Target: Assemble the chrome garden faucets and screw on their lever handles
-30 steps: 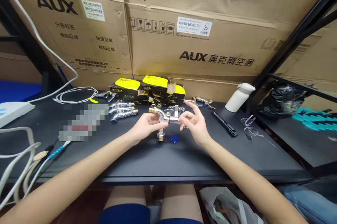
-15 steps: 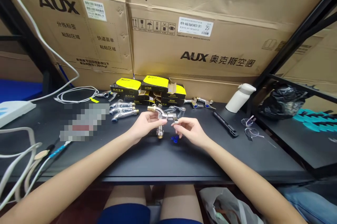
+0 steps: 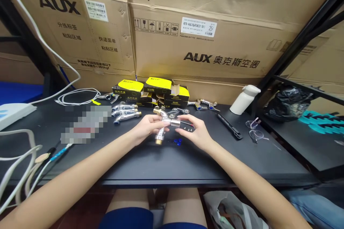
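Scanning from the left, with the held faucet as my clock's centre, I am seeing a group of chrome taps (image 3: 125, 112) lying on the black counter (image 3: 150, 166) at about nine o'clock. Next, my left grip (image 3: 146, 128) is clamping the faucet (image 3: 160, 134) by its body, thumb to the front, while yellow-and-black boxes (image 3: 158, 85) are sitting behind at eleven. The faucet's lower brass end is pointing towards seven, and its chrome end piece (image 3: 175, 123) is facing three. Small blue pieces (image 3: 177, 142) are lying at five; tiny metal bits (image 3: 188, 129), too small for naming, are lying just past three. My right grip (image 3: 197, 131) is bracketing the end piece, finger above and thumb below, tips apart around it; I am unable to tell whether they are pressing.

For good handling, I am judging that the left hold should be staying firm against twisting, and the right tips should be bearing evenly from opposite sides, in line with the end piece, since polished chrome is probably slipping easily. I am also minding the loose bits beneath. Farther right, a black utility knife (image 3: 229, 126) is lying near three.
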`<move>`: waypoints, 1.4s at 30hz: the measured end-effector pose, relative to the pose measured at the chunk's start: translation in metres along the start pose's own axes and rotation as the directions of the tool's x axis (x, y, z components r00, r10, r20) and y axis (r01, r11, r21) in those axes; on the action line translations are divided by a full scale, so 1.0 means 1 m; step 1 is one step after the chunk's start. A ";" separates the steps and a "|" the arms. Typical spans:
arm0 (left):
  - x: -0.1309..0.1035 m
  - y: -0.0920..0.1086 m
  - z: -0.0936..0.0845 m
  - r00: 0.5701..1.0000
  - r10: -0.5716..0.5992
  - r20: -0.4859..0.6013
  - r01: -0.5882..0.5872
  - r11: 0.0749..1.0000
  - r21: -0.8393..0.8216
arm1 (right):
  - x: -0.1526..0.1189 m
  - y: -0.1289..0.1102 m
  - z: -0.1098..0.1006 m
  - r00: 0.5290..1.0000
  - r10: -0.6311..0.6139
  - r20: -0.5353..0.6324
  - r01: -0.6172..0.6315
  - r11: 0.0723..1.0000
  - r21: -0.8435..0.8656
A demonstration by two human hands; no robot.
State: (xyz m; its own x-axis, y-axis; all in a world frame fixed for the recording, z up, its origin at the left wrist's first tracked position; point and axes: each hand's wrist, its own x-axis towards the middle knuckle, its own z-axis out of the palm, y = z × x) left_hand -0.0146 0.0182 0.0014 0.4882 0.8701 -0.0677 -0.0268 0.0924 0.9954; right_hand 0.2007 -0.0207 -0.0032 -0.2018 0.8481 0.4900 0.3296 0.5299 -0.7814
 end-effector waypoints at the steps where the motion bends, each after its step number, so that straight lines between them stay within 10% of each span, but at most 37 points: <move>1: 0.000 0.000 0.000 1.000 0.009 0.005 -0.009 1.000 0.019 | 0.000 0.002 0.002 0.997 0.067 0.024 -0.069 0.994 0.083; 7: 0.002 -0.002 0.002 0.986 0.165 0.038 -0.167 0.983 0.075 | 0.001 0.008 0.011 0.898 0.328 0.293 -0.432 0.780 0.452; 12: 0.002 -0.003 0.001 0.998 0.061 -0.018 -0.059 0.995 0.076 | -0.001 0.000 -0.003 0.990 -0.001 0.144 -0.011 0.996 0.085; 16: 0.001 -0.002 0.001 0.999 0.032 0.010 -0.032 0.995 0.094 | -0.001 -0.004 -0.009 0.970 -0.188 0.152 0.199 0.978 -0.060; 27: 0.000 -0.002 -0.001 0.982 0.062 0.179 -0.078 0.993 0.083 | 0.003 0.005 0.001 0.955 0.231 0.185 -0.284 0.892 0.352; 42: -0.002 -0.002 -0.008 0.946 0.090 0.313 -0.140 0.980 0.142 | 0.002 0.007 0.001 0.885 0.348 0.308 -0.460 0.752 0.473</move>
State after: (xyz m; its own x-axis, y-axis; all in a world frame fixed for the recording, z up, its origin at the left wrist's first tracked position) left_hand -0.0220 0.0203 -0.0013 0.7319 0.6798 0.0467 0.0290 -0.0995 0.9946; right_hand 0.2016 -0.0151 -0.0075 -0.3481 0.9365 0.0430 -0.0952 0.0103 -0.9954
